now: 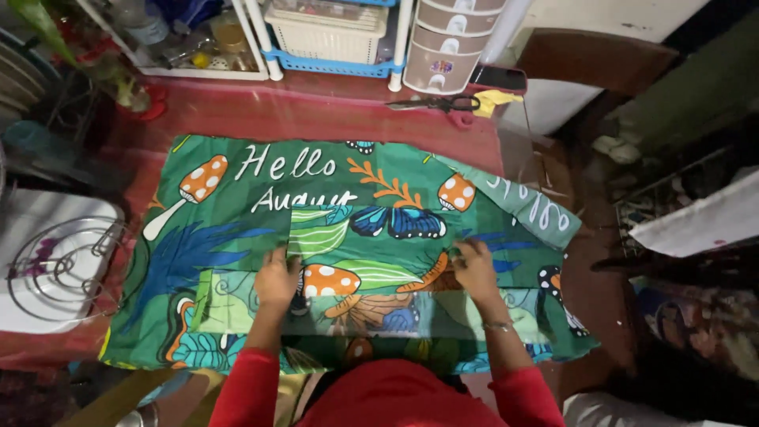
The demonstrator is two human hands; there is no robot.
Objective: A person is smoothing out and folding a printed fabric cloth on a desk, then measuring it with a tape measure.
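We press both hands down on a green printed fabric (237, 237) spread across the worktop (316, 115), which is covered in a red cloth. The fabric carries mushrooms, leaves, butterflies and white lettering. On top of it, at the middle, lies a smaller rectangular panel (368, 269) of the same print, and our hands sit at its two ends.

Our left hand (278, 278) lies palm down on the left end of the panel, fingers together and nearly flat, pointing away from us; it grips nothing that we can see, only rests on the cloth. Our right hand (474, 269) lies at the right end, fingers bent a little and turned inward at the panel's edge; whether they pinch the cloth or merely press it we cannot tell. A thin bracelet circles the right wrist, and both arms wear red sleeves.

At the far edge of the worktop, well apart from our hands, lie a pair of scissors (435, 103). A wire rack (59, 265) sits to the left, beside the fabric.
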